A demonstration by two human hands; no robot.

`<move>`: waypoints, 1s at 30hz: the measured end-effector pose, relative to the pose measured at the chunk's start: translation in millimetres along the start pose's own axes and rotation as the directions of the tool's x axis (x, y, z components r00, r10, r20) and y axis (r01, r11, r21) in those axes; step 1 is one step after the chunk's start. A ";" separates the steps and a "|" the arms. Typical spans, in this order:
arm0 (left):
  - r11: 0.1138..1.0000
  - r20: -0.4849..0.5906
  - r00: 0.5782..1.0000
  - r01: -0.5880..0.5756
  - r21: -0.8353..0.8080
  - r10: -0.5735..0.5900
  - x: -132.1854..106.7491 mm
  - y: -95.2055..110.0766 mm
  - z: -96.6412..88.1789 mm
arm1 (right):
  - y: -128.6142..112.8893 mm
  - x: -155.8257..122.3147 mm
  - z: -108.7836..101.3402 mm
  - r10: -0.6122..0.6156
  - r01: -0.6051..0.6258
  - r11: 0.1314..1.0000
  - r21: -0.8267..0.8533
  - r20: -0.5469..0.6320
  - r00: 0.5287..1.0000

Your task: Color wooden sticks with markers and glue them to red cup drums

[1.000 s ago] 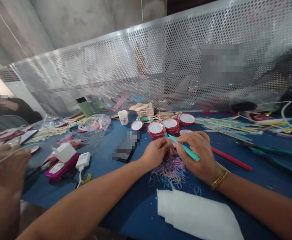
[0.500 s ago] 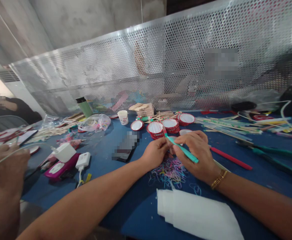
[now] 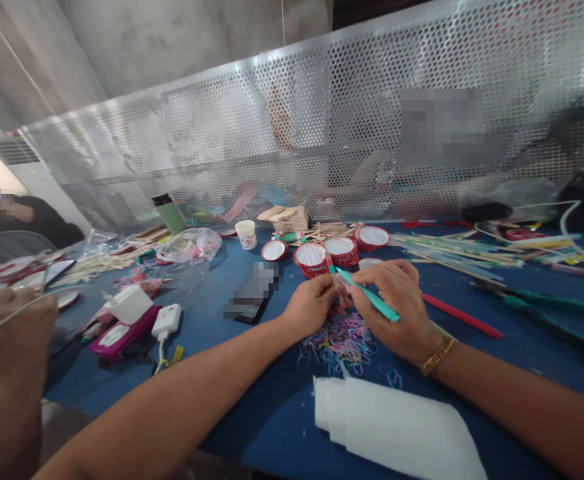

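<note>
My left hand is closed, pinching a narrow flat stick whose upper end has a red and green band. In my right hand, wrapped by bent fingers, is a teal pen-like tool; its tip points at the stick, and I cannot tell whether they touch. Below both hands lies a loose pile of thin multicoloured rubber bands. Just beyond them stand stacks of round red-rimmed white discs. A white rolled sheet lies nearest me.
A phone, a magenta device and white chargers sit to the left, beside another person's hand. On the right are a red pen-like stick and green-handled pliers. A paper cup and a perforated metal screen are behind.
My right hand and the teal tool have shifted slightly right, drawing the tip away from the stick's coloured band. My left hand has barely moved and keeps its pinch.
</note>
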State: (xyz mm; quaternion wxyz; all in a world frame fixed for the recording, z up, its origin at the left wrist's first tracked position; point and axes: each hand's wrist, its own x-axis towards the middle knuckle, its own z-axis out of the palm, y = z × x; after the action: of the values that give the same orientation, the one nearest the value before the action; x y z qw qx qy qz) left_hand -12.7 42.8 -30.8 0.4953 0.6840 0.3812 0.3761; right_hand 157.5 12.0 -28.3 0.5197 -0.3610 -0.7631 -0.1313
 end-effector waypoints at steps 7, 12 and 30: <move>0.999 0.015 0.999 -0.036 0.000 0.036 -1.3 2.6 0.6 | -2.4 1.0 -0.6 -0.051 0.051 0.998 0.037 0.005 0.999; 0.999 0.007 0.999 -0.045 0.028 0.045 -1.4 2.0 0.4 | -3.3 1.7 -0.1 -0.057 0.057 0.998 0.033 -0.010 0.998; 0.999 0.003 0.999 -0.048 -0.018 0.048 -1.3 2.6 0.9 | -3.7 1.3 0.1 -0.063 0.064 0.996 0.054 -0.009 0.998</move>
State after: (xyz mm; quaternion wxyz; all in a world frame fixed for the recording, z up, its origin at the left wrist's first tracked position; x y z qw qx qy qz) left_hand -12.0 40.8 -28.7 0.4931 0.6891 0.3602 0.3902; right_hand 154.6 10.0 -26.5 0.5278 -0.3218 -0.7755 -0.1281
